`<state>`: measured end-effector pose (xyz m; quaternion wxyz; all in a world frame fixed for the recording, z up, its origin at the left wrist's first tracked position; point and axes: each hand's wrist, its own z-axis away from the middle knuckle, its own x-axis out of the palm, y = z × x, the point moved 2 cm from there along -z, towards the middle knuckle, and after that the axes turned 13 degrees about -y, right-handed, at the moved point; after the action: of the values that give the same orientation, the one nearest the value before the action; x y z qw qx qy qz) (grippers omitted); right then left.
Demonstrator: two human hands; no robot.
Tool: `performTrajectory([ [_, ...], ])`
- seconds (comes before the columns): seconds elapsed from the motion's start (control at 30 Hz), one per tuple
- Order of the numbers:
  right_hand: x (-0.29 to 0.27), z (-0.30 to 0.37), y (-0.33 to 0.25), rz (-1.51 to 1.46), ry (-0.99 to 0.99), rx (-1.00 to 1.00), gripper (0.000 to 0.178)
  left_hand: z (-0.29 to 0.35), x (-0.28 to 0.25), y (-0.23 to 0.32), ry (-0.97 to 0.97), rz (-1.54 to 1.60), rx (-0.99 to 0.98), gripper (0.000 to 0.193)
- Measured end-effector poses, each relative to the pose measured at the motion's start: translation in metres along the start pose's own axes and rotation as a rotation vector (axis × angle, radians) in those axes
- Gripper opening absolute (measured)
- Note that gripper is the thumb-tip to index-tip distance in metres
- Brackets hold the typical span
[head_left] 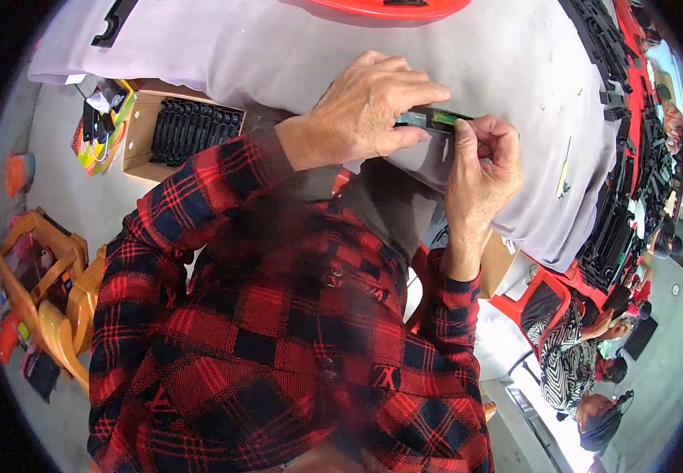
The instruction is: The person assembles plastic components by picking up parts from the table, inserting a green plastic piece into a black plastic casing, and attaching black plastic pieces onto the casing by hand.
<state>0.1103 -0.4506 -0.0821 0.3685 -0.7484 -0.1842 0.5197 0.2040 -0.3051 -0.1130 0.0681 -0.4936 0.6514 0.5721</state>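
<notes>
Plaid shirt near cardboard box

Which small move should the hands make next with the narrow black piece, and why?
Perhaps the right hand should press lightly with its thumb, while the left hand steadies the other end: that thumb already lies at the green section of the narrow black piece.
</notes>
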Motion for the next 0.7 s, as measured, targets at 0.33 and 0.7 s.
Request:
performTrajectory([
  [0.33, 0.0027, 0.0021, 0.0020, -0.314, 0.037, 0.066, 0.011, 0.0009, -0.0013, 0.0008, 0.027, 0.016, 0.017, 0.046],
  [0.7, 0.0090, 0.0034, 0.0068, -0.243, 0.099, 0.087, 0.011, 0.0003, 0.0009, 0.0009, 0.034, 0.002, 0.026, 0.045],
])
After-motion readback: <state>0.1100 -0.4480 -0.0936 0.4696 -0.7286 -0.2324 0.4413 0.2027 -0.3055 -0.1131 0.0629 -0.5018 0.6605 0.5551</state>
